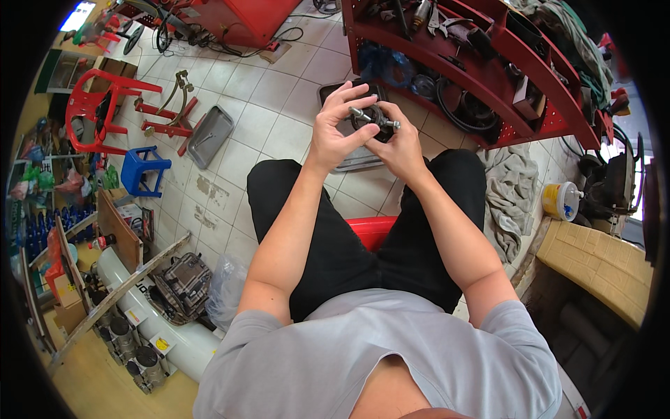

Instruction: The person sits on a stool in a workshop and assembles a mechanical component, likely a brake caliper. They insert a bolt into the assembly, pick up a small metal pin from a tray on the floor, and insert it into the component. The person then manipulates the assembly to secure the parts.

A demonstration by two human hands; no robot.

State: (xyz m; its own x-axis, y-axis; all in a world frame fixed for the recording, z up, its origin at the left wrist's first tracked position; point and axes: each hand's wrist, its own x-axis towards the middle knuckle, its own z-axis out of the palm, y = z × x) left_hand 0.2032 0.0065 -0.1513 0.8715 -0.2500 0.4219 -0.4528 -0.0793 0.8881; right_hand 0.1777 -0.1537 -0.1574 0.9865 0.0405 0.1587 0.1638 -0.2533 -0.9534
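Observation:
Both hands are raised in front of my knees around a small dark metal part (377, 129) with silvery bolts or studs sticking out of it. My right hand (403, 148) grips the part from the right, its fingers and thumb closed about the lower side. From the left, my left hand (331, 137) cups it, with the thumb pressed against the part and some fingers stretched upward. A silvery bolt (358, 114) shows between the left thumb and fingers. The part's exact kind cannot be made out, and its underside is hidden by my fingers. Below my hands, a grey tray (359, 162) rests partly hidden on the floor.
A red tool cart (419, 73) with tools stands ahead right. Another grey tray (210, 137), a blue stool (144, 171) and a red chair (105, 105) are on the left. Grey cloth (508, 202) and a white-yellow bucket (560, 201) lie right.

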